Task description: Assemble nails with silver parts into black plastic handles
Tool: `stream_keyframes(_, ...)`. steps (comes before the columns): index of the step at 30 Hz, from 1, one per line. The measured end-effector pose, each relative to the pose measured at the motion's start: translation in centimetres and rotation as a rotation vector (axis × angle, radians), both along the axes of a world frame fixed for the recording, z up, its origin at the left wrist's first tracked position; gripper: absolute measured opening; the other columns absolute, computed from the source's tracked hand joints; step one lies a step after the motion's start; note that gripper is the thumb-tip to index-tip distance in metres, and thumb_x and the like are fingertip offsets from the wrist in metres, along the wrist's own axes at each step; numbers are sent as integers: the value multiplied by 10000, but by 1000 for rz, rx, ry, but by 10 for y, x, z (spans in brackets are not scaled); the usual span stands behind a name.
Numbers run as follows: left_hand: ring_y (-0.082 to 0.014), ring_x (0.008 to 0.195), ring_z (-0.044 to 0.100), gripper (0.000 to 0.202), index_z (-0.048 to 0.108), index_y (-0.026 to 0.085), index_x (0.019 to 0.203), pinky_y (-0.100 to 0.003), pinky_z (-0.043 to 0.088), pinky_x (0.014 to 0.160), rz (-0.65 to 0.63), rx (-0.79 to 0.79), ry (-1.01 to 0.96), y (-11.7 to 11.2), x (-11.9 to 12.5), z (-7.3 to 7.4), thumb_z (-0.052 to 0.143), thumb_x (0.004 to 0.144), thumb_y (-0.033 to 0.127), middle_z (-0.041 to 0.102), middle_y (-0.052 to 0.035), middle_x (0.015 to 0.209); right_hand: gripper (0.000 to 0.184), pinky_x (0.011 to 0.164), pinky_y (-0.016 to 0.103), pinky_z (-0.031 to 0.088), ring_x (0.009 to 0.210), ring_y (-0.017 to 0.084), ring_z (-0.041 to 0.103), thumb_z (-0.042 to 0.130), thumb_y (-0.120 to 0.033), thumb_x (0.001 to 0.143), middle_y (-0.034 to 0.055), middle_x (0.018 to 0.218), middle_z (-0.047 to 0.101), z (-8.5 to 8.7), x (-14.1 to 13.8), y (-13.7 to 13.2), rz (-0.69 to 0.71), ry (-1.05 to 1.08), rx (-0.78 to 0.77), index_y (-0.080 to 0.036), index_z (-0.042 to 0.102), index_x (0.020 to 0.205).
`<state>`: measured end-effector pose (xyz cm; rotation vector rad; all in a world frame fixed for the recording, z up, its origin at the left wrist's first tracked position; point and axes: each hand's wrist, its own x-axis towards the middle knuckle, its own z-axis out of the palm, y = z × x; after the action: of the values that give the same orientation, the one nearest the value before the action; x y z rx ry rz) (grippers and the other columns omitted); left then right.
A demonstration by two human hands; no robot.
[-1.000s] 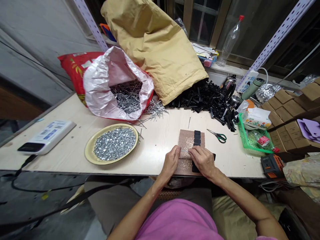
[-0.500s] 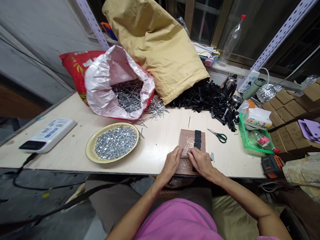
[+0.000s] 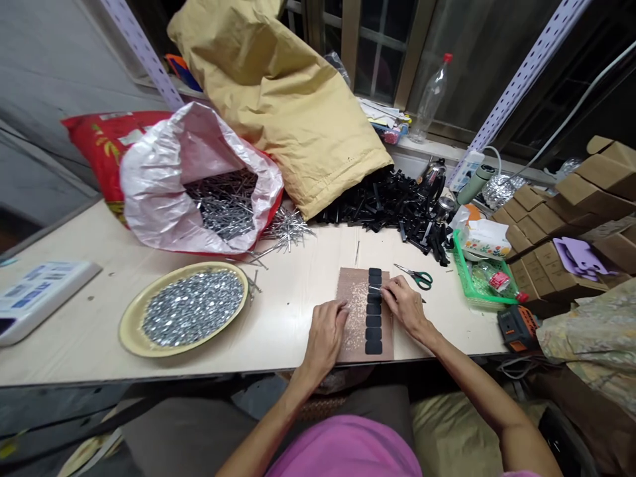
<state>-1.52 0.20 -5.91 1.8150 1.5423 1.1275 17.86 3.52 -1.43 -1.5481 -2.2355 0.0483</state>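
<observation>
- I judge the step in hand to be setting a pin into the column of black rectangular plastic pieces (image 3: 373, 321), which lie in a line on the brown wooden board (image 3: 354, 311); the board sits at the near edge of the pale wooden table (image 3: 298, 278)
- The right hand (image 3: 407, 308) is pinched narrow, with thumb and forefinger closed on what looks like a thin silvery pin (image 3: 373, 289); it is too small for me to make out more of it
- The pin meets the column at the second piece from the far end; I cannot tell whether it touches the piece or sits just over it
- The left hand (image 3: 325, 331) lies palm down on the board's left part with its fingers loosely bent and nothing visible in it; it is just beside the column and apart from the pin
- As I read it, the next move calls for a steady, level push from the right fingertips while the left hand keeps the board from sliding
- The green-handled scissors (image 3: 417, 277) lie just beyond the right hand, and the round yellow plate of small silvery bits (image 3: 130, 334) is well off to the left
</observation>
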Motion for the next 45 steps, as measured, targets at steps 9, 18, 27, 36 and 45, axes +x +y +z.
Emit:
stream_keyframes(9, -294, 1328, 357, 480, 307, 114, 1398, -521, 387, 1024, -65, 220, 349, -5, 23, -43, 272, 951, 285, 471, -193, 1373, 273, 538, 252, 388, 711, 158, 516, 405, -193, 942, 50, 748, 587, -26, 29, 26, 194, -193, 75, -178, 612, 764)
stream_keyframes(18, -273, 1354, 306, 516, 224, 166, 1438, -535, 372, 1043, -45, 240, 395, -4, 20, -55, 258, 927, 110, 424, -181, 1413, 341, 528, 262, 381, 697, 157, 493, 332, -224, 968, 57, 740, 571, -24, 35, 28, 295, -145, 56, -183, 620, 789)
stream_keyframes(27, -257, 1376, 247, 638, 200, 176, 1450, -525, 338, 1073, -75, 202, 390, -7, 18, -51, 229, 845, -25, 363, -151, 1459, 342, 523, 248, 375, 670, 142, 480, 314, -216, 972, 26, 689, 535, -32, 35, 16, 598, -138, 27, -196, 614, 809)
stream_keyframes(36, -256, 1381, 236, 653, 255, 137, 1426, -514, 365, 1060, -74, 208, 427, -6, 19, -46, 221, 805, -62, 408, -173, 1427, 315, 541, 245, 359, 681, 144, 484, 371, -243, 965, 25, 672, 529, -34, 32, 9, 591, -165, 126, -170, 611, 776)
stream_keyframes(45, -256, 1384, 225, 670, 228, 131, 1431, -516, 350, 1068, -94, 194, 433, -4, 17, -46, 243, 788, -57, 413, -180, 1421, 338, 583, 263, 390, 687, 153, 498, 369, -249, 961, 45, 685, 568, -20, 28, -16, 472, -89, 27, -186, 609, 733)
